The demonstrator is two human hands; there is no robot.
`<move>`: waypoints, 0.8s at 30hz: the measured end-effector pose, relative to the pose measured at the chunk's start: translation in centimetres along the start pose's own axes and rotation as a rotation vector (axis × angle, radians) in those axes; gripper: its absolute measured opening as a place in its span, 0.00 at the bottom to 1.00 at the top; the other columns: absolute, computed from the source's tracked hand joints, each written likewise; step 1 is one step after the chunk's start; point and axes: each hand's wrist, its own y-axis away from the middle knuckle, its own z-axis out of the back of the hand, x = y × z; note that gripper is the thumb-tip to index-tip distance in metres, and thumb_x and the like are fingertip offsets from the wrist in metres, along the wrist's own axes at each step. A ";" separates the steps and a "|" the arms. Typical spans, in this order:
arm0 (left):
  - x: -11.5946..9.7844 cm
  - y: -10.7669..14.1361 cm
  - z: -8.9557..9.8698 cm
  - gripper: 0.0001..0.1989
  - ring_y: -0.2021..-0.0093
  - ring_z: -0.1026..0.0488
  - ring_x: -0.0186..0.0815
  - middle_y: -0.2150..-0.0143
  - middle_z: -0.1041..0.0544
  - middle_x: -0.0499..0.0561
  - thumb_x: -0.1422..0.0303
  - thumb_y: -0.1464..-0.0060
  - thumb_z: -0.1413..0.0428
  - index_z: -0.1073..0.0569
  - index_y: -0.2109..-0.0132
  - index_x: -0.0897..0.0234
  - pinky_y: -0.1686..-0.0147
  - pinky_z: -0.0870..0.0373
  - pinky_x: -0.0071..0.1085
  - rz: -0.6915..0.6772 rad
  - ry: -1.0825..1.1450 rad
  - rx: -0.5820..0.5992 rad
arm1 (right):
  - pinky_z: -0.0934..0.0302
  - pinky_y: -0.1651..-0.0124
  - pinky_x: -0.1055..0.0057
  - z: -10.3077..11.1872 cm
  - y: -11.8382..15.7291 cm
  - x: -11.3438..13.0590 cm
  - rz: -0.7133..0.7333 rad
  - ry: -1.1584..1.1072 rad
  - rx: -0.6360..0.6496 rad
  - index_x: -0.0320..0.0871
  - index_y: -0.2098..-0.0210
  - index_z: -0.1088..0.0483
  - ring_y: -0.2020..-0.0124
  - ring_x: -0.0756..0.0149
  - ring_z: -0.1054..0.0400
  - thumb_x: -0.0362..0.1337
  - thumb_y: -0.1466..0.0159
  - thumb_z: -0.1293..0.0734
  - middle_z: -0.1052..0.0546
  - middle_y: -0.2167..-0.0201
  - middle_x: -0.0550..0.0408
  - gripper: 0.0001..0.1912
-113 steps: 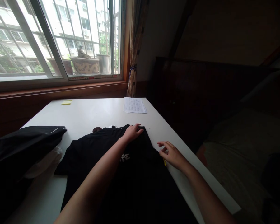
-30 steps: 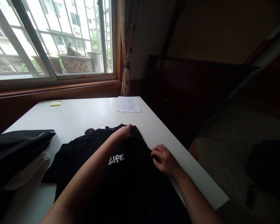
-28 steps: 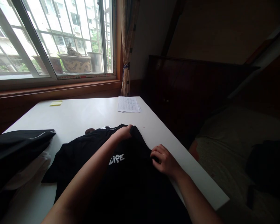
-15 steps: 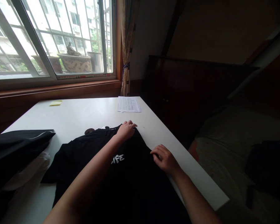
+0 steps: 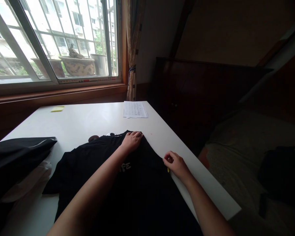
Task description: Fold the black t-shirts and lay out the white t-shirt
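Observation:
A black T-shirt (image 5: pixel 147 190) with white lettering on its chest lies spread over the white table (image 5: pixel 93 119). At the top shoulder corner, my left hand (image 5: pixel 132 141) is closed on the cloth, its fingers curled over the edge. My right hand (image 5: pixel 175 164) pinches the shirt's right edge lower down, thumb and forefinger forming a loop. A small yellow piece (image 5: pixel 168 170) shows just under that hand; its kind cannot be made out. Beyond the collar lie a brown round object (image 5: pixel 93 138) and a white ring-like item (image 5: pixel 111 134), partly hidden by the shirt.
Dark clothing (image 5: pixel 22 154) and white cloth (image 5: pixel 30 183) are heaped at the left. Sheets of paper (image 5: pixel 135 109) and a yellow sticky pad (image 5: pixel 57 108) lie at the table's far side. A barred window (image 5: pixel 71 39) and a tied curtain (image 5: pixel 132 75) are behind.
My left hand has lowered from a raised grip to lie on the shoulder edge. My right hand has shifted slightly right, its fingers now pinched, and the yellow piece has come into view.

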 end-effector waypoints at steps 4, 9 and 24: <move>-0.2 0.3 0.0 0.22 0.31 0.41 0.48 0.32 0.33 0.52 0.65 0.31 0.54 0.36 0.32 0.51 0.35 0.44 0.49 0.026 0.008 -0.003 | 0.35 0.64 0.66 0.1 -0.1 0.1 0.057 0.015 0.012 0.47 0.69 0.31 0.70 0.63 0.32 0.33 0.39 0.36 0.26 0.70 0.57 0.04; -2.3 0.3 0.3 0.20 0.28 0.47 0.51 0.32 0.33 0.55 0.60 0.32 0.51 0.32 0.36 0.54 0.32 0.53 0.57 -0.023 0.015 -0.004 | 0.35 0.60 0.64 0.3 0.0 0.9 0.136 0.034 0.019 0.47 0.68 0.31 0.65 0.60 0.32 0.32 0.38 0.34 0.27 0.68 0.55 0.04; -3.2 -0.3 -3.1 0.30 0.25 0.52 0.45 0.25 0.47 0.56 0.51 0.31 0.55 0.43 0.28 0.56 0.28 0.58 0.50 -0.046 0.038 0.003 | 0.38 0.51 0.62 0.6 0.1 1.8 0.239 0.036 0.234 0.47 0.69 0.29 0.57 0.59 0.34 0.40 0.43 0.22 0.26 0.64 0.57 0.12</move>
